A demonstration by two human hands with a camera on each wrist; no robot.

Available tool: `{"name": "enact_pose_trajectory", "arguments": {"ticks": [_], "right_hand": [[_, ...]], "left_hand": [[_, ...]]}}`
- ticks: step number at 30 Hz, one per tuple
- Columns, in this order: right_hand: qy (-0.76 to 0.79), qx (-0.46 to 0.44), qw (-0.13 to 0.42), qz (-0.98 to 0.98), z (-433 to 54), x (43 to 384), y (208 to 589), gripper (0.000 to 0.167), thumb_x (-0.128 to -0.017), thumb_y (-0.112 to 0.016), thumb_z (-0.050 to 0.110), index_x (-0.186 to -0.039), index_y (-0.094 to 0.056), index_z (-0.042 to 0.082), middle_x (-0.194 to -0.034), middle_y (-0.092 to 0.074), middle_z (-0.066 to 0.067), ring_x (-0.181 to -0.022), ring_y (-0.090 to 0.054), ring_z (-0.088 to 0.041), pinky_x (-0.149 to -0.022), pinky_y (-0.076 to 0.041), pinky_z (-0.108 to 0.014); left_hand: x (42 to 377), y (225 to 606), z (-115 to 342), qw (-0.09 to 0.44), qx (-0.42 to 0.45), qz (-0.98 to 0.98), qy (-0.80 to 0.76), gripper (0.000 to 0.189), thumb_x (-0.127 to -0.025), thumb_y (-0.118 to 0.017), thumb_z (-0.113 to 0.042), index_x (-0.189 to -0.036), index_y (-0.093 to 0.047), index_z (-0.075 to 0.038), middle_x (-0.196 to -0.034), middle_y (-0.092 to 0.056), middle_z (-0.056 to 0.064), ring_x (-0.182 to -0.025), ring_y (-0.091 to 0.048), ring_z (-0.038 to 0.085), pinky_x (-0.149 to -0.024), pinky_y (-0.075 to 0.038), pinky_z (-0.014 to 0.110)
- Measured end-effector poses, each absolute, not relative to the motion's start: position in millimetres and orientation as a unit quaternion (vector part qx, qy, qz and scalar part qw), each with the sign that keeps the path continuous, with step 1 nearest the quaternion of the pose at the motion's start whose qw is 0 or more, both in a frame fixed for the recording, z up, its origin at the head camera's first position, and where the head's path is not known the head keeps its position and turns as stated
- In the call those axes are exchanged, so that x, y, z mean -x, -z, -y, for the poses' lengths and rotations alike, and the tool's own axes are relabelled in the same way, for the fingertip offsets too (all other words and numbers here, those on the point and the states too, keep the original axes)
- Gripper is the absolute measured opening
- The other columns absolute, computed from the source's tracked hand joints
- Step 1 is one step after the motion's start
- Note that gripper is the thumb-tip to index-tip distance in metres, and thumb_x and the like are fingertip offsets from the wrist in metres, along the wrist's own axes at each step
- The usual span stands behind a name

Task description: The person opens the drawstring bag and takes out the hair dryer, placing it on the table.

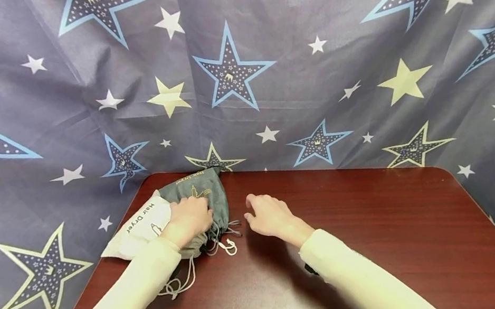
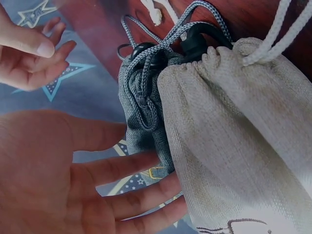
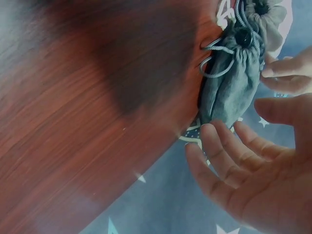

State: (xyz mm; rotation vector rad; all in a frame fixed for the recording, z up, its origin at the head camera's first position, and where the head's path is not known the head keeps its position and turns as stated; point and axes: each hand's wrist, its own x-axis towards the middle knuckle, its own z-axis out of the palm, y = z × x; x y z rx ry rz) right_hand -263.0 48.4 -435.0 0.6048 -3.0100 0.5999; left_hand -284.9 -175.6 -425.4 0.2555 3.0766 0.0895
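Two drawstring bags printed "Hair Dryer" lie side by side at the table's left. The beige bag point(image 1: 136, 230) is nearer the left edge, and the grey bag point(image 1: 217, 193) is beyond it, to the right. My left hand point(image 1: 188, 217) reaches over them; in the left wrist view its extended fingers point(image 2: 122, 168) slip between the beige bag point(image 2: 229, 122) and the grey one, with the fingertips hidden. Apart from both bags, my right hand point(image 1: 272, 216) hovers over the table to their right. Its fingers are loosely spread and hold nothing in the right wrist view.
Grey and white drawstring cords point(image 1: 178, 286) trail from the bag mouths onto the reddish-brown table point(image 1: 358, 223). Dark cord locks point(image 3: 243, 36) sit at the gathered necks. A star-patterned cloth point(image 1: 258, 35) hangs behind and beside the table.
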Motion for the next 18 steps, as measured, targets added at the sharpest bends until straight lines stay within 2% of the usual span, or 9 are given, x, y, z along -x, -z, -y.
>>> {"name": "enact_pose_trajectory", "arguments": {"ticks": [13, 18], "right_hand": [[-0.211, -0.198, 0.002, 0.957, -33, 267, 448, 0.021, -0.101, -0.067, 0.024, -0.117, -0.068, 0.010, -0.098, -0.071, -0.005, -0.095, -0.071, -0.030, -0.075, -0.057, -0.049], [-0.231, -0.208, 0.009, 0.950, -26, 268, 454, 0.016, -0.100, -0.069, 0.021, -0.113, -0.069, 0.011, -0.088, -0.067, 0.000, -0.089, -0.069, -0.026, -0.074, -0.056, -0.047]], "left_hand": [[287, 426, 168, 0.030, -0.087, -0.996, -0.021, 0.033, -0.101, -0.065, -0.030, -0.113, -0.074, -0.001, -0.120, -0.070, 0.026, -0.111, -0.065, 0.049, -0.094, -0.047, 0.067], [286, 428, 167, 0.032, -0.091, -0.995, -0.026, 0.031, -0.100, -0.067, -0.028, -0.111, -0.074, -0.001, -0.117, -0.071, 0.026, -0.109, -0.066, 0.048, -0.093, -0.048, 0.066]]}}
